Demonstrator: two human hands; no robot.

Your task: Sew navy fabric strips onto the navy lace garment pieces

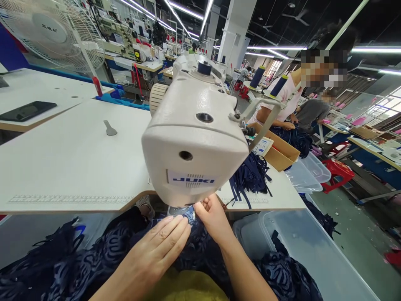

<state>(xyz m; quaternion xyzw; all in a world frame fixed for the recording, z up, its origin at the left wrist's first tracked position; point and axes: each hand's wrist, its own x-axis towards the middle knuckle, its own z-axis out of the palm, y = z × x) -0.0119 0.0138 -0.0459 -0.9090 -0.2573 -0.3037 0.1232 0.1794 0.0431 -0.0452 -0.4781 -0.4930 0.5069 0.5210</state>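
A white sewing machine [194, 142] stands in front of me, its head hiding the needle area. My left hand [163, 242] lies with its fingers stretched out flat on navy patterned fabric [189, 214] at the machine's near end. Close beside it, my right hand [213, 217] has curled fingers, thumb and forefinger pinched at the edge of that fabric. More of the navy fabric [203, 246] hangs over my lap below both hands. The machine's head partly covers the right fingertips.
A grey metal piece [110, 128] and a dark phone [28, 111] lie to the left. Navy strips [252, 173] lie right of the machine, near a cardboard box [282, 152]. Plastic bins [313, 246] flank my lap. A fan [52, 31] and a co-worker [291, 92] are beyond.
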